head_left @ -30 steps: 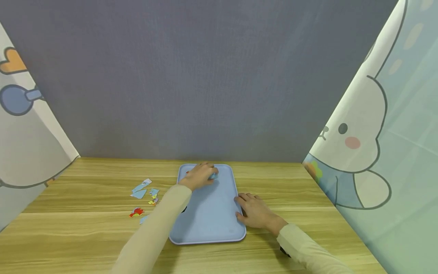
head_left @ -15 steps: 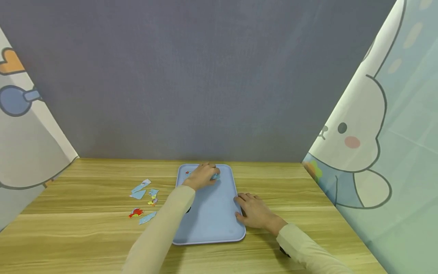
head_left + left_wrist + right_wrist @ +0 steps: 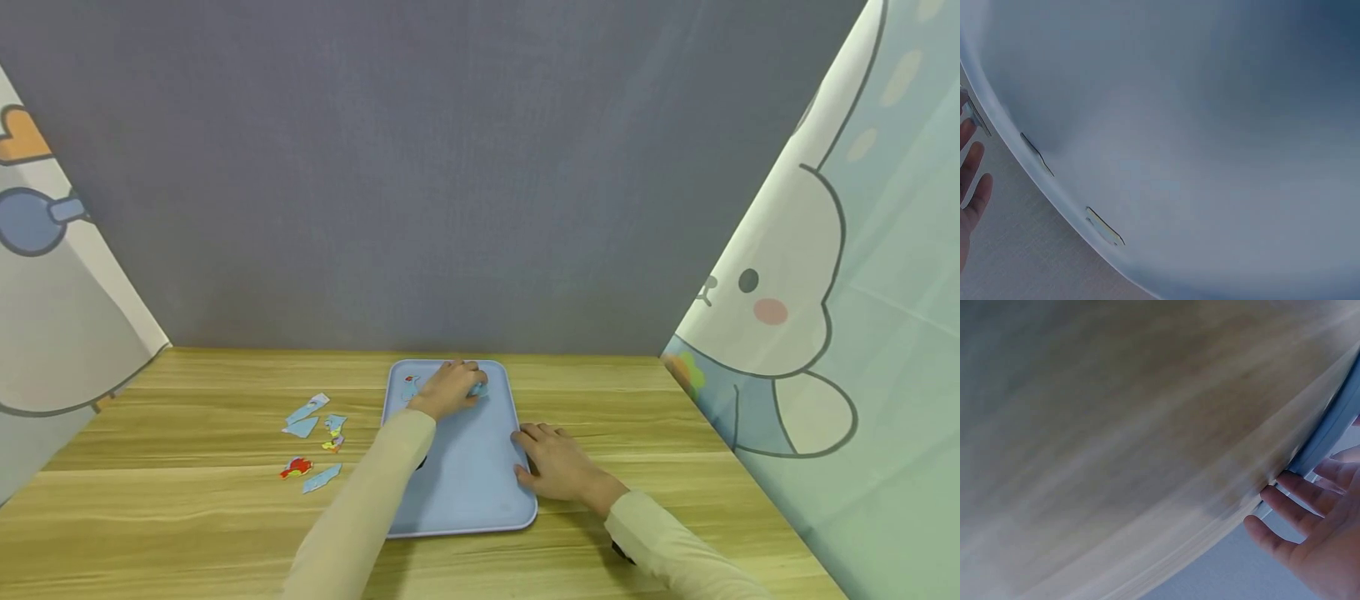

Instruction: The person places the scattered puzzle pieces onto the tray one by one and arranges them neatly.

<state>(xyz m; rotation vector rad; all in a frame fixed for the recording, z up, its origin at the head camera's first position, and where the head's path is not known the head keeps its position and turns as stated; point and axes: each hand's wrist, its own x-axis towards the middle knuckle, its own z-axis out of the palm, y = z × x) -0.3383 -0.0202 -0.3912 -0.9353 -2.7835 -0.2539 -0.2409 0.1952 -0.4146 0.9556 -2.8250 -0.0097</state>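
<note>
One blue piece [image 3: 480,389], pinched at the fingertips of the left hand [image 3: 448,389], has shifted slightly right since a second ago, over the upper part of the tray [image 3: 465,492] at lower centre of the frame. Its move leaves a red-tipped piece [image 3: 410,388] more exposed in the tray's upper left. The right hand [image 3: 557,462] stays at the tray's right edge, right of centre, fingers loosely extended and touching the rim. On the counter [image 3: 187,508], left of centre, a blue strip [image 3: 322,477] partly hidden by the left sleeve [image 3: 367,508] now shows whole, beside a red piece [image 3: 297,467]. In the left wrist view, two pieces lie inside the tray along its rim.
</note>
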